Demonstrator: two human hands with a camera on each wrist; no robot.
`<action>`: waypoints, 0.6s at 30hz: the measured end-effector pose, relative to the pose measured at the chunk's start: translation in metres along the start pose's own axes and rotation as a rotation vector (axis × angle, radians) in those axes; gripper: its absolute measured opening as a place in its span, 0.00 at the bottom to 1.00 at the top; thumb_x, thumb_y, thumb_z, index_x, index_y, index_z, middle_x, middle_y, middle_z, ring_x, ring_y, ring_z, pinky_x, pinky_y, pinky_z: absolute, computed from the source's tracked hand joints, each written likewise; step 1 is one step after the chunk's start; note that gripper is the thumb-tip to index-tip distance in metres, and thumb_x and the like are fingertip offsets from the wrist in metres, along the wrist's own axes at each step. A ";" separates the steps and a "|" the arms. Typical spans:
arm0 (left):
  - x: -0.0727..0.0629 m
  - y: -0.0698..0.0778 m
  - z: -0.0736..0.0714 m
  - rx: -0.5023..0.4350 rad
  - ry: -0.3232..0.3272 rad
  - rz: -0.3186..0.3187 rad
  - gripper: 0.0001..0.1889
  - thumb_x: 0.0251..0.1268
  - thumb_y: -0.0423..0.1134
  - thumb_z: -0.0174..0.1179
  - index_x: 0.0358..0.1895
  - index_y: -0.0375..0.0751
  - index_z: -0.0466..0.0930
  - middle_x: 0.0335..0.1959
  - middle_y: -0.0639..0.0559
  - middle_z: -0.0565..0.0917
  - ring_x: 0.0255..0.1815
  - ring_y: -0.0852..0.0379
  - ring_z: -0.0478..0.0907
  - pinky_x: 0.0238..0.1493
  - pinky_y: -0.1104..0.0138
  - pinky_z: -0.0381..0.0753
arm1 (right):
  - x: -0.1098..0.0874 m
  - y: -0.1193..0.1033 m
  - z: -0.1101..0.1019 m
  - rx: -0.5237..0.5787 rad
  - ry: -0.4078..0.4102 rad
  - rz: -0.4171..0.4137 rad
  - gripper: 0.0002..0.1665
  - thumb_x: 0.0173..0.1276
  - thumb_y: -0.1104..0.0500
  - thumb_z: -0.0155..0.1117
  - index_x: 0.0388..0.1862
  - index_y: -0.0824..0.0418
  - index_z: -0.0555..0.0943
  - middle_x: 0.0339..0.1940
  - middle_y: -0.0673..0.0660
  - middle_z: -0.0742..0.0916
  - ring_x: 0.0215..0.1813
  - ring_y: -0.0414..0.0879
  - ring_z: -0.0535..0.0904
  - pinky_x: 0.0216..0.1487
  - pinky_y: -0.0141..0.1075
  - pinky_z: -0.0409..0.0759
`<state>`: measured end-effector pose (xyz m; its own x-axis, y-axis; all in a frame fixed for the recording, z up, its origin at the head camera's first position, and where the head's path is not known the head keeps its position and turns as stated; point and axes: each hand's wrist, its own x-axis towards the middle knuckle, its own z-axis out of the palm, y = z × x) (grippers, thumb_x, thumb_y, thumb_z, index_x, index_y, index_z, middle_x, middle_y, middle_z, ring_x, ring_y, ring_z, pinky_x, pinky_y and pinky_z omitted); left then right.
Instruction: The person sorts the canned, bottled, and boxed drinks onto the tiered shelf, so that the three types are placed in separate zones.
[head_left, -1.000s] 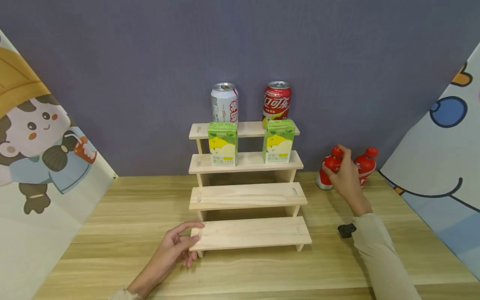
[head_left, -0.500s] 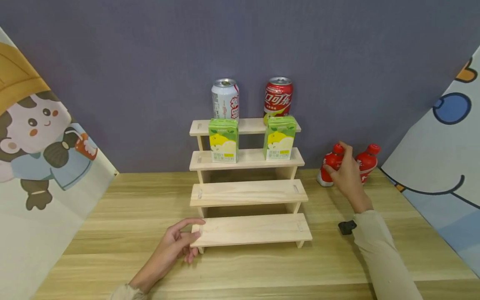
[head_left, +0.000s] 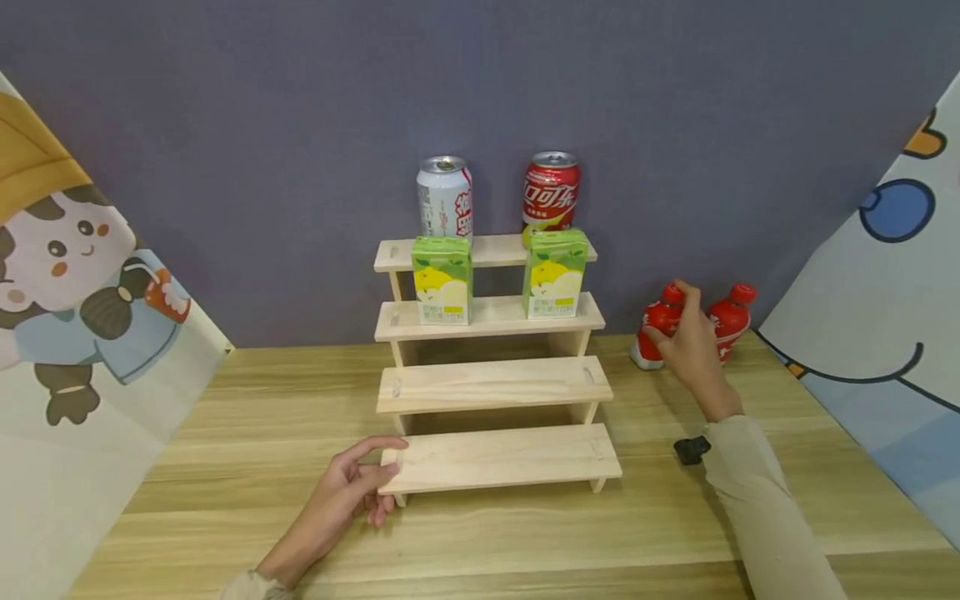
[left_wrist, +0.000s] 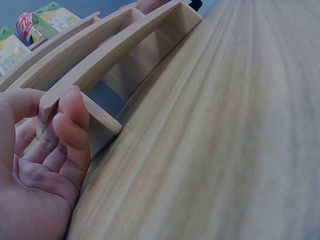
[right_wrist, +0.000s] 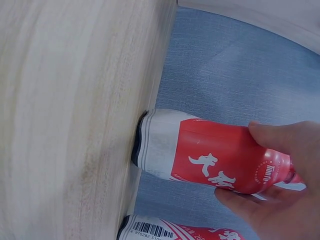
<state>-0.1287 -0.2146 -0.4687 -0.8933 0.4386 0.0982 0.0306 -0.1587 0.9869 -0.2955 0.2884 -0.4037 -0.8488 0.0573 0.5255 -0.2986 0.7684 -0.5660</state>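
Note:
My left hand (head_left: 339, 493) pinches the left end of the lowest step of a pale wooden stepped display rack (head_left: 498, 460). In the left wrist view, its fingers curl around the plank's edge, some of them underneath. My right hand (head_left: 694, 357) grips the upper part of a red-and-white plastic bottle (right_wrist: 215, 156), thumb on one side and fingers on the other. This bottle stands upright on the table against the back wall; the hand hides part of it in the head view. Right beside it stands a second red bottle (head_left: 731, 321), partly behind the hand.
A white can (head_left: 446, 200) and a red cola can (head_left: 551, 190) stand on the rack's top step. Two green-and-yellow juice cartons, a left carton (head_left: 442, 283) and a right carton (head_left: 556, 277), stand one step below. A small black object (head_left: 691, 450) is by the right sleeve.
The head view has shifted slightly. Both hands keep their holds on the rack and the bottle, and nothing else has visibly moved.

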 end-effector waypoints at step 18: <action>0.003 -0.001 0.001 -0.004 -0.005 0.002 0.21 0.77 0.31 0.50 0.69 0.31 0.64 0.21 0.51 0.86 0.17 0.61 0.80 0.18 0.73 0.77 | 0.002 0.001 -0.005 -0.022 -0.004 -0.050 0.51 0.59 0.68 0.75 0.74 0.66 0.54 0.55 0.78 0.80 0.49 0.73 0.79 0.49 0.66 0.78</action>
<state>-0.1309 -0.2123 -0.4693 -0.8908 0.4431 0.1006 0.0303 -0.1629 0.9862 -0.2949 0.2925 -0.4001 -0.8347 0.0164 0.5505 -0.3310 0.7840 -0.5252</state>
